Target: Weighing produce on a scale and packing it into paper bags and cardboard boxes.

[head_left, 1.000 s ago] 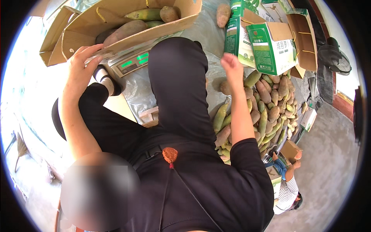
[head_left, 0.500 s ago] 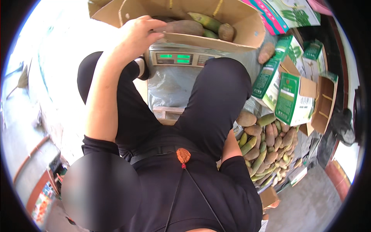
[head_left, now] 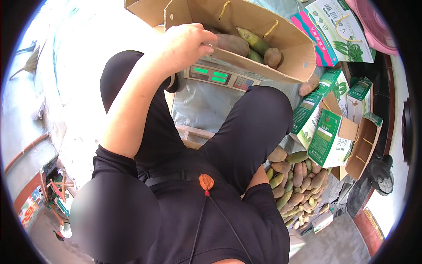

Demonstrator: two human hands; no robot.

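A long cardboard carton [head_left: 290,70] stands with its top side open on a digital scale [head_left: 222,78] whose displays glow green. Inside lie a brown, soil-coated radish [head_left: 235,45], a green radish [head_left: 254,40] and a rounder brown one [head_left: 272,57]. My left hand [head_left: 188,47] reaches over the carton's near left edge. Its thumb and forefinger are apart, beside the left end of the long brown radish; the other fingers are partly hidden. My right arm goes down beside my right thigh, which hides the hand.
A heap of brown and green radishes [head_left: 299,182] lies to my right. Beyond it stand several green-and-white cartons [head_left: 327,136], with a flat printed carton [head_left: 338,31] and a pink basin [head_left: 380,26] at far right. A wooden frame [head_left: 193,136] lies between my legs.
The view has shifted, so the carton, scale and my left hand appear lower and further right. My left hand remains at the carton's near left edge.
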